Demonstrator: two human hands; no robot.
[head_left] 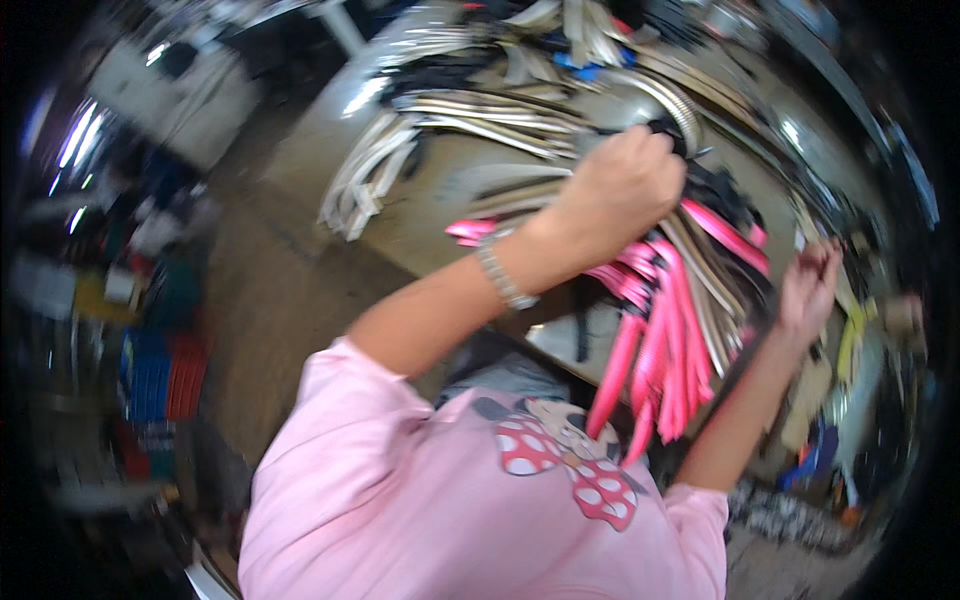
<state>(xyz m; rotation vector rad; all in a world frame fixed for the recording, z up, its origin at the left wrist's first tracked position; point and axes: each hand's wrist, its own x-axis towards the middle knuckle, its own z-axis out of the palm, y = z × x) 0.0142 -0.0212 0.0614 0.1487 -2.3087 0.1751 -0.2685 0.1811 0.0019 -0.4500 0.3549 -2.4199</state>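
Observation:
My left hand point(632, 182) is closed in a fist above the table, and its wrist wears a metal-banded watch point(503, 272). A small dark thing shows just past its knuckles; what the fingers hold, if anything, is hidden. Below that hand, a bundle of bright pink strips point(665, 350) hangs over the table's near edge, bound with dark bands. Brown and beige strips point(700, 270) lie beside the pink ones. Off to the right is my right hand point(812, 292), raised with its fingers partly bent and blurred, close to a pale yellowish strip point(852, 335).
Bundles of cream and white strips point(365, 180) lie across the worktable point(300, 175). A coil of pale strip point(672, 103) sits at the back, near a blue piece point(590, 70). Blue and red crates point(150, 375) stand on the floor at left.

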